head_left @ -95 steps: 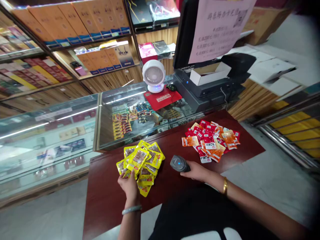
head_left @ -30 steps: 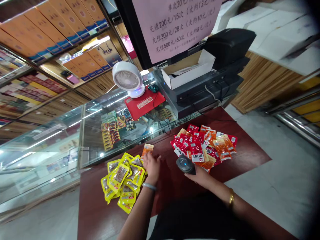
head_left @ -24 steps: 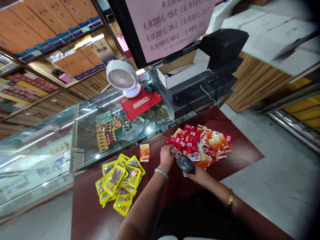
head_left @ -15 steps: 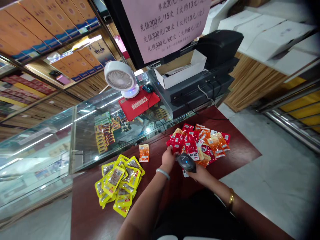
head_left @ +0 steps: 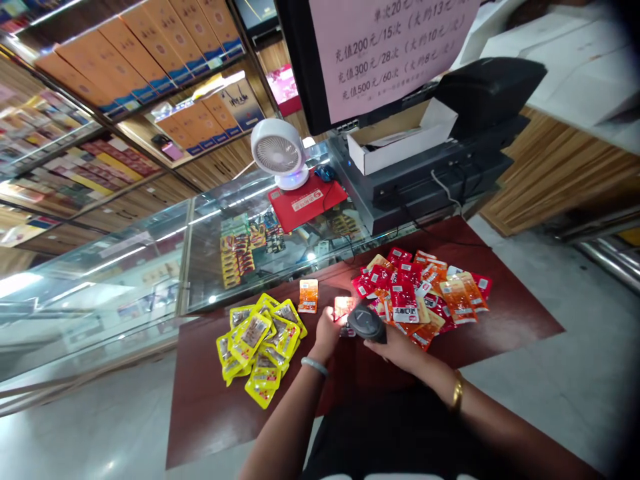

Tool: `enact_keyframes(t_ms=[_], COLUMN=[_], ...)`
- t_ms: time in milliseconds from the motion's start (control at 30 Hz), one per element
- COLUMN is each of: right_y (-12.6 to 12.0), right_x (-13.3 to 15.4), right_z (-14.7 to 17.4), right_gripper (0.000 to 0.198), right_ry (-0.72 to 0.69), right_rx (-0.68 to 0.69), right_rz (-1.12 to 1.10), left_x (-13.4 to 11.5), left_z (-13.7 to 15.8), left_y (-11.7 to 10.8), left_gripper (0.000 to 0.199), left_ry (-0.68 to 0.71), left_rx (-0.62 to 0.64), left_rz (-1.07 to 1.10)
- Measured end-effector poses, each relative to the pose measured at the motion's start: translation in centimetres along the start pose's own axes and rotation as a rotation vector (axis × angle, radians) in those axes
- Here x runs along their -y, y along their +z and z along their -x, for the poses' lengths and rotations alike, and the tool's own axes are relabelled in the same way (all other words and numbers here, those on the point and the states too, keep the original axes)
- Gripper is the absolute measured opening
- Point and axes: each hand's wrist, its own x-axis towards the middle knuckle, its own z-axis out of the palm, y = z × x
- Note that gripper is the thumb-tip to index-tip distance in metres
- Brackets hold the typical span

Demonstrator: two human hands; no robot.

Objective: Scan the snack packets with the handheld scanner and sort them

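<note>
My left hand (head_left: 327,331) is closed on the edge of a small snack packet (head_left: 345,307), whose face is lit bright by a reddish glow. Wrapped round a dark barcode scanner (head_left: 367,323) is my right hand (head_left: 393,348), with the scanner's head turned toward that packet. Part of a second packet shows under the lit one. Right of the scanner lies a loose heap of red and orange snack packets (head_left: 406,293). A pile of yellow snack packets (head_left: 260,340) lies to the left, and a single orange packet (head_left: 309,296) rests between pile and left hand.
The dark red counter top (head_left: 210,413) bears the packets. Behind it stands a glass display case (head_left: 210,267) with a red mat (head_left: 300,203), a white fan (head_left: 280,150) and a mouse. A cash drawer (head_left: 385,200) with an open white box (head_left: 405,137) sits under a monitor.
My left hand has left the red heap and moved left, now with a packet in it. The scanner has moved left beside that packet, which is now lit. The camera view has shifted.
</note>
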Motion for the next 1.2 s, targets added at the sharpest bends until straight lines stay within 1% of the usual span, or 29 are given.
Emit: enact_keyframes(t_ms=[67,100,167,233,267,300,333,400,433,467,533,600,667,767,833,900,967,1033,1200], right_y=[0.2,0.2,0.1,-0.1,-0.2,-0.3,-0.4,-0.8,-1.0,-1.2,-1.7,-2.1,-2.5,-2.7,-2.7,-2.4,-1.9,-1.3,0.6], right_x=[0.6,0.8,0.6,-0.3,-0.9,-1.7,-2.4,-3.6,-4.0,-4.3,-4.6,-4.6,-4.5,-4.5,-4.6,-4.6,-4.6,-4.4,-3.1], right_z=[0.4,0.6,1.0,1.2,1.3,1.4,1.4,1.5,1.6,1.7,1.9,2.2,2.3,2.3,2.2,2.0,1.9,1.7,1.2], right_gripper=[0.038,0.041,0.046,0.051,0.052,0.052,0.052,0.052,0.052,0.052,0.051,0.048,0.044,0.042,0.046,0.050,0.051,0.048,0.040], right_ry=[0.006,0.002,-0.026,-0.047,-0.049,-0.043,-0.041,-0.029,-0.019,-0.006,0.026,0.067,0.108,0.117,0.114,0.109,0.088,0.064,0.034], right_rx=[0.032,0.051,0.058,0.031,0.012,-0.001,-0.008,-0.026,-0.037,-0.049,-0.071,-0.090,-0.098,-0.096,-0.098,-0.090,-0.061,-0.024,0.119], right_rz=[-0.008,-0.014,-0.021,-0.012,-0.003,0.001,-0.001,0.000,0.003,0.007,0.009,0.006,0.006,0.006,0.021,0.037,0.043,0.043,0.011], left_x=[0.6,0.9,1.2,0.9,0.5,-0.1,-0.9,-2.7,-3.7,-4.7,-6.5,-7.7,-8.0,-6.6,-4.8,-2.6,-0.7,0.8,2.5], left_z=[0.3,0.4,0.8,0.8,0.6,0.2,-0.4,-2.0,-3.0,-4.0,-5.9,-7.3,-8.1,-8.0,-7.1,-5.9,-4.5,-3.2,-1.0], left_y=[-1.4,-2.2,-3.9,-4.9,-5.0,-4.8,-4.2,-2.3,-1.1,0.1,2.3,3.7,4.4,4.5,4.1,3.4,2.5,1.6,-0.2], left_gripper=[0.020,0.019,0.023,0.036,0.042,0.045,0.046,0.044,0.045,0.047,0.047,0.039,0.029,0.020,0.019,0.023,0.027,0.027,0.027], left_ry=[-0.053,-0.082,-0.113,-0.082,-0.045,0.003,0.058,0.155,0.180,0.190,0.180,0.163,0.129,0.034,-0.015,-0.034,-0.054,-0.063,-0.018], left_rx=[-0.054,-0.107,-0.281,-0.472,-0.524,-0.526,-0.481,-0.327,-0.259,-0.205,-0.136,-0.081,-0.029,0.020,0.012,-0.018,-0.053,-0.091,-0.194], left_rz=[-0.006,-0.029,-0.156,-0.337,-0.407,-0.447,-0.453,-0.406,-0.375,-0.348,-0.316,-0.303,-0.283,-0.160,0.034,0.268,0.447,0.494,0.410])
